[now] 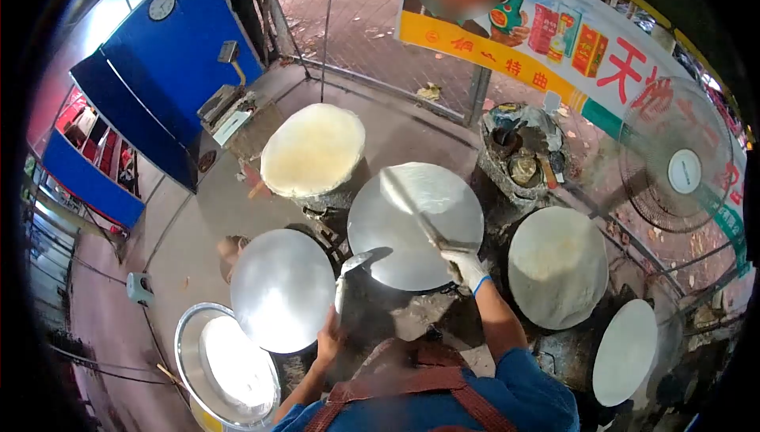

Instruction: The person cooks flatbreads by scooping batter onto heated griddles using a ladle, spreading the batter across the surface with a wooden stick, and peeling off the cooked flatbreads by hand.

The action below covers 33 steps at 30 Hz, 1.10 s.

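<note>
My left hand (328,338) grips the handle of a ladle (355,262), whose bowl is between the left and middle griddles. My right hand (465,267), in a white glove, closes round a batter spreader (412,206); its long thin blade lies across the middle round griddle (388,238). White batter (435,182) covers the far part of that griddle, beyond the blade, while the near part is bare grey metal. Left of it, another round griddle (283,289) is bare and shiny. A large metal basin (186,345) with white batter (237,361) stands at lower left.
Pale round sheets lie on the far-left griddle (314,149), the right griddle (557,267) and the lower-right griddle (625,353). A cluttered drum (518,155) holds tools at the back. A fan (682,167) stands right, a blue panel (170,60) left, a wire fence (356,20) behind.
</note>
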Each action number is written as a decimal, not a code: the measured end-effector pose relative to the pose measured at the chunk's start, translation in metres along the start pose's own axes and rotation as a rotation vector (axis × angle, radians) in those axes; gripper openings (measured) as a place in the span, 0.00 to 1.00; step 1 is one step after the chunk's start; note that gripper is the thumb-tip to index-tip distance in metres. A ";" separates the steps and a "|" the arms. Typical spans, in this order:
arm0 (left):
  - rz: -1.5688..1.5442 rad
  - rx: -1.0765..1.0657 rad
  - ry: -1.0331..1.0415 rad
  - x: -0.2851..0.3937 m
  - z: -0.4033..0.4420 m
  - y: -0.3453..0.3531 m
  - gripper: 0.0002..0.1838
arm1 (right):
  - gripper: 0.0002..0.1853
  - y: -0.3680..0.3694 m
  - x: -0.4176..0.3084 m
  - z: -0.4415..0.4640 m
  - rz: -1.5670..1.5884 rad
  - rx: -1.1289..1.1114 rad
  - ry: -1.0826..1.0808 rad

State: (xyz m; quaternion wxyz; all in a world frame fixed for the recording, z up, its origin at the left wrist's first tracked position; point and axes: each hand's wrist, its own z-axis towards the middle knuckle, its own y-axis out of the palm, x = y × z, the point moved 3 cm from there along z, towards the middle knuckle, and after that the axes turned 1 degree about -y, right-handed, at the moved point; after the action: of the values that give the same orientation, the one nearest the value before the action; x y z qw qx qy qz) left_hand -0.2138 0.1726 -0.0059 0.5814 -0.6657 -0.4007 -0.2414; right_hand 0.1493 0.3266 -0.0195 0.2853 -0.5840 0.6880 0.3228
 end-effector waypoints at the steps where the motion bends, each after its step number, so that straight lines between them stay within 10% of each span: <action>1: -0.018 0.006 0.015 -0.004 -0.010 0.002 0.36 | 0.07 -0.006 -0.004 -0.006 -0.005 -0.056 -0.085; 6: -0.180 0.084 -0.174 -0.021 -0.055 0.010 0.34 | 0.11 -0.083 0.004 0.088 0.276 -0.046 -0.076; 12: -0.569 0.044 -0.357 0.047 -0.084 0.014 0.33 | 0.11 -0.038 -0.004 0.032 -0.188 -0.292 -0.090; 28: -0.560 0.124 -0.395 0.007 -0.128 0.016 0.34 | 0.08 -0.059 -0.090 0.079 -0.158 -0.202 -0.109; 33: -0.530 0.165 -0.569 0.014 -0.130 0.015 0.33 | 0.07 -0.055 -0.058 0.054 -0.413 -0.483 0.137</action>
State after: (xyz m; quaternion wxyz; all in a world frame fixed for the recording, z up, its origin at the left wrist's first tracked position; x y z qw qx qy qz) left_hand -0.1755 0.0504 0.0232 0.4163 -0.5307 -0.7216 -0.1562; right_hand 0.2135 0.3989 -0.0152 0.1510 -0.7824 0.4759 0.3721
